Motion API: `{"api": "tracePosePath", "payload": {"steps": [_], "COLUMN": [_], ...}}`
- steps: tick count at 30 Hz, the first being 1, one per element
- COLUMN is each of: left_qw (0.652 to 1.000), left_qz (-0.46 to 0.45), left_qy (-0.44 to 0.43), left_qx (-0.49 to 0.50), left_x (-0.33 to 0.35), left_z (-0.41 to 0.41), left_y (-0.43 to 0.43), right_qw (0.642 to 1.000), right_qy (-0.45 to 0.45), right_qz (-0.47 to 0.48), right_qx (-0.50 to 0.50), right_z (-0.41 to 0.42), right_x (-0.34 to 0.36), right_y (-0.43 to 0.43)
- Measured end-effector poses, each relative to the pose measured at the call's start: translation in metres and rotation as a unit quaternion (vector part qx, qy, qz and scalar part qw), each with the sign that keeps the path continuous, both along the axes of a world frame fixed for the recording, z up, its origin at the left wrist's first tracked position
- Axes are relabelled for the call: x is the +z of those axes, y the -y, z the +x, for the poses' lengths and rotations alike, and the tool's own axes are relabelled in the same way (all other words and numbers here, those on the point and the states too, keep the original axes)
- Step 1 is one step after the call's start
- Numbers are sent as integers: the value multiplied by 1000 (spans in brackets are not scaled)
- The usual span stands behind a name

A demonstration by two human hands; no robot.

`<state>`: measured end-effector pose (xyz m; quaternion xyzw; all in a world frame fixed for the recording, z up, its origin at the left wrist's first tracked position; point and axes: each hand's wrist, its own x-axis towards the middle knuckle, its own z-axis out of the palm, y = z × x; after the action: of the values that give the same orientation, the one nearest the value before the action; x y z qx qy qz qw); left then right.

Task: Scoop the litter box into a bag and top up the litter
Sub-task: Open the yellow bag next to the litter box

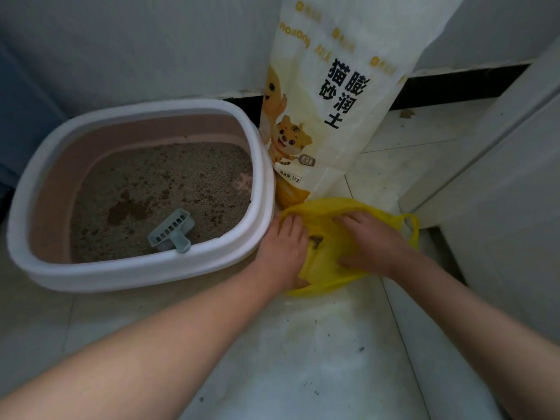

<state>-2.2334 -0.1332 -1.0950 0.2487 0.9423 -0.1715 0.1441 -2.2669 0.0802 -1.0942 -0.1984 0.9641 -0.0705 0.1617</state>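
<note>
Left hand and right hand are laid spread on the bag, clumps inside; the litter box is judged part-scooped, the sack unpoured.

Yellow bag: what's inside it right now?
A small dark clump shows inside the yellow bag, between the left hand and right hand resting on it. Anything deeper is covered by both hands and the plastic folds.
</note>
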Motion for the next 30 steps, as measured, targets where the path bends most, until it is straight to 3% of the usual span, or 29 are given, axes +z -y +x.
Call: {"api": "tracePosePath", "payload": {"steps": [3,6,12,19,30], "left_qw": [999,996,988,995,970], "left_qz": [5,-81,-147,73,235], "left_qy": [-29,-18,26,-5,-16], "left_qx": [-21,-35,-27,-64,-65], "left_x": [1,-1,-2,20,72], "left_z": [-2,-2,-7,-6,3], "left_y": [4,4,-5,22,48], "right_qw": [997,1000,998,995,998], "right_qy": [-69,-16,58,-16,-11], "right_qz": [-28,2,4,-78,-63], "right_qx": [12,-14,-36,-57,-19], "right_z": [2,5,19,14,0], "right_x": [5,-1,-7,27,91], "right_y": [-4,-14,-13,10,31]}}
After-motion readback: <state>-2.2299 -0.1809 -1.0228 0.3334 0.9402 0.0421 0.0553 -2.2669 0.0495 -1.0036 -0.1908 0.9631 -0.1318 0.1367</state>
